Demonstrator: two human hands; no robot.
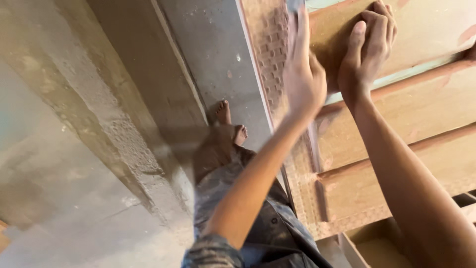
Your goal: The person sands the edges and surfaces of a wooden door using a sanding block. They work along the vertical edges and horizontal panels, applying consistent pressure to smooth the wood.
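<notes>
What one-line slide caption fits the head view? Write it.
Both hands, left hand and right hand, press on a brown wooden panel above a carved wooden frame, bare feet on the concrete floor.

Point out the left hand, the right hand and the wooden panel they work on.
left hand [303, 82], head view, back of the hand.
right hand [368, 49], head view, knuckles and back of the hand.
wooden panel [426, 106], head view, bare flat face between two ridges.

Under our right grip we see a matt, dusty tan wooden panelled frame; the grey concrete floor looks rough.
</notes>
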